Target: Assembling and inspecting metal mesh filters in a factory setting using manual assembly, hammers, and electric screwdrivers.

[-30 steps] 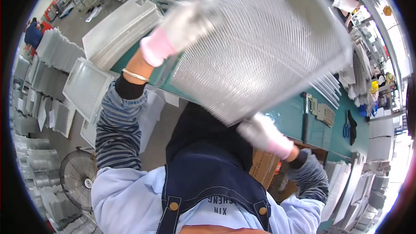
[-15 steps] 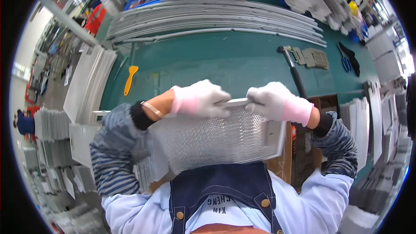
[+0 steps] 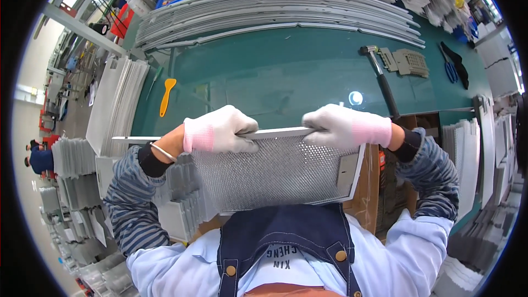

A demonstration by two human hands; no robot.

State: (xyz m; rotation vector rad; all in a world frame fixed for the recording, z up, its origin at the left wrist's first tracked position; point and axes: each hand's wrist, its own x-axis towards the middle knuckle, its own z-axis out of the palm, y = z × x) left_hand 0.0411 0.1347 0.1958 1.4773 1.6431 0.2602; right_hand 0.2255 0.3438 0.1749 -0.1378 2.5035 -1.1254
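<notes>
A silver mesh panel (image 3: 269, 171) hangs in front of my apron, its far edge at the bench's near side. Along that edge runs a thin white metal frame strip (image 3: 281, 132), which reaches out to the left past my wrist. My left hand (image 3: 223, 129), in a white glove with a pink cuff, is closed on the strip left of the middle. Farther right, my gloved right hand (image 3: 342, 126) grips the same strip, thumb toward the middle. White framing also borders the panel's right side, next to a small grey plate (image 3: 346, 170).
On the green bench (image 3: 247, 88) lie a yellow scraper (image 3: 167, 97), a hammer (image 3: 380, 80), beige plastic pieces (image 3: 410, 62) and blue-handled scissors (image 3: 450, 67). Long metal strips (image 3: 275, 14) line the back. Stacked panels (image 3: 118, 104) stand left; a cardboard box (image 3: 363, 195) is below right.
My left hand has slid leftward along the strip, widening the gap between my hands. My right hand has shifted slightly left. The panel looks steadier, and the view has turned a little.
</notes>
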